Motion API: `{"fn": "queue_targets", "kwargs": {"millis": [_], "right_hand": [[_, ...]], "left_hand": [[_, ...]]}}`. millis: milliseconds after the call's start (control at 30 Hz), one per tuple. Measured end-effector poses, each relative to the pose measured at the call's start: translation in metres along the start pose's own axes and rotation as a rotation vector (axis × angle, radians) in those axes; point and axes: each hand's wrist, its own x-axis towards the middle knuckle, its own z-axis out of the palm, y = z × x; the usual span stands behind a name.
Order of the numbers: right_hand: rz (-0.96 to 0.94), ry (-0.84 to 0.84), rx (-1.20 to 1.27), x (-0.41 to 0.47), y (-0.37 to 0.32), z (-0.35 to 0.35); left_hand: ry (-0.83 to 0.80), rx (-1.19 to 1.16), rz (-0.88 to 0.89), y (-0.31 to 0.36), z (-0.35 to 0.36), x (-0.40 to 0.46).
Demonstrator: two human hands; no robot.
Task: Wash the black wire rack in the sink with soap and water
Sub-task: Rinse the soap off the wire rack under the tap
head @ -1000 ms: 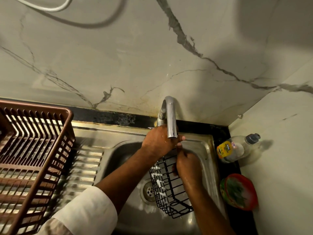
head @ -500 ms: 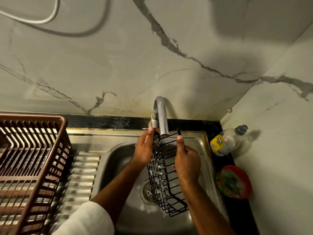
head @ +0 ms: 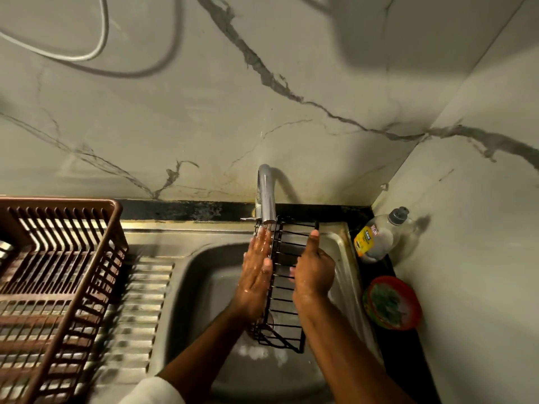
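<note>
Left hand: the left hand [head: 256, 275] lies flat, fingers straight, against the wire rack's [head: 284, 287] left side, under the tap [head: 267, 196]; half a second ago it curled at the top rim.
Right hand: the right hand [head: 315, 272] grips the rack's right edge, forefinger extended upward.
Rack: held upright over the sink [head: 198, 281], top beneath the spout.
Change: less foam on the wires; probably rinsing now.
Nearby: soap bottle [head: 379, 236] at right, brown drainer [head: 52, 275] at left.

The wet left hand [head: 256, 275] lies flat, fingers [head: 262, 243] straight and pointing toward twelve o'clock. The right hand [head: 315, 272] curls in a grip, thumb extended upward. Both forearms reach in from six o'clock.
</note>
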Motion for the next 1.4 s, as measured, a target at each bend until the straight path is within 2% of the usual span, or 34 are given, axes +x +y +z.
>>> {"fn": "queue_targets", "kwargs": {"millis": [167, 200, 300, 433, 533, 667, 733, 833, 967, 1100, 1267, 1400], "right_hand": [[-0.029, -0.026, -0.014, -0.002, 0.002, -0.007], [-0.040, -0.030, -0.017, 0.000, 0.000, -0.009], [-0.056, -0.082, -0.012, 0.003, -0.005, -0.013], [0.010, -0.107, 0.021, -0.004, -0.007, -0.015], [0.093, -0.094, 0.073, -0.011, -0.006, -0.016], [0.110, -0.141, 0.204, -0.021, -0.005, -0.020], [0.090, -0.202, 0.253, -0.026, -0.003, -0.023], [0.057, -0.278, 0.314, -0.028, 0.006, -0.030], [0.043, -0.322, 0.337, -0.023, 0.020, -0.035], [0.024, -0.390, 0.342, -0.014, 0.022, -0.038], [-0.033, -0.476, 0.270, 0.003, 0.006, -0.043], [-0.048, -0.545, 0.200, 0.018, -0.017, -0.052]], "left_hand": [[0.080, -0.082, -0.320, 0.020, 0.000, 0.022], [0.076, -0.068, -0.307, 0.031, 0.003, 0.024], [0.065, -0.010, -0.121, 0.060, 0.017, 0.020], [0.145, -0.068, -0.156, 0.036, 0.010, 0.021], [0.124, -0.117, -0.314, 0.022, -0.007, 0.024], [0.057, -0.261, -0.635, 0.013, -0.029, 0.028], [0.054, -0.346, -0.686, 0.012, -0.038, 0.029], [0.070, -0.504, -0.688, 0.009, -0.046, 0.032], [0.061, -0.530, -0.668, 0.007, -0.046, 0.039], [0.188, -0.468, -0.572, 0.004, -0.043, 0.048], [0.403, -0.368, -0.542, 0.007, -0.044, 0.048], [0.407, -0.277, -0.487, 0.006, -0.047, 0.048]]}}
